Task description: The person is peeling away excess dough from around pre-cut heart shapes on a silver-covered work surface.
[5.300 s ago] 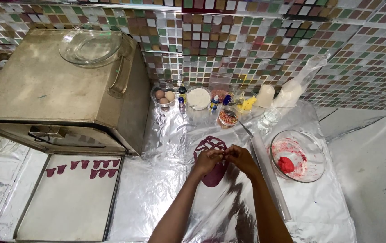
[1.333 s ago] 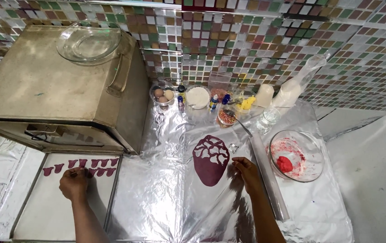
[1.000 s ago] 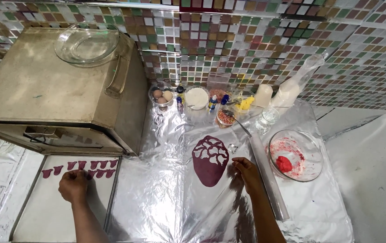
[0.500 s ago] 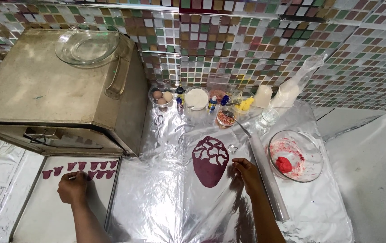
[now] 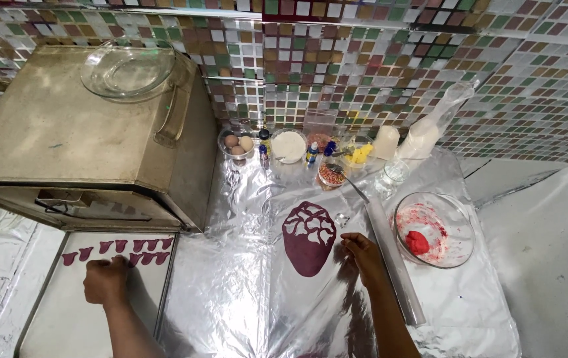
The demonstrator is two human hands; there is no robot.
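Note:
My left hand rests on a lined baking tray, its fingers bent down onto a row of several small dark red cut-out pieces. Whether it holds one I cannot tell. My right hand lies flat on the foil, fingers touching the right edge of a thin sheet of dark red dough that has several shapes cut out of its upper half.
A metal oven with a glass bowl on top stands at left. Along the tiled wall sit eggs, small jars and bottles. A glass bowl with red paste and a clear rolling pin lie right.
My left hand went from the dough sheet to the tray at left and now sits a little lower and nearer me. My right hand stays at the dough's edge.

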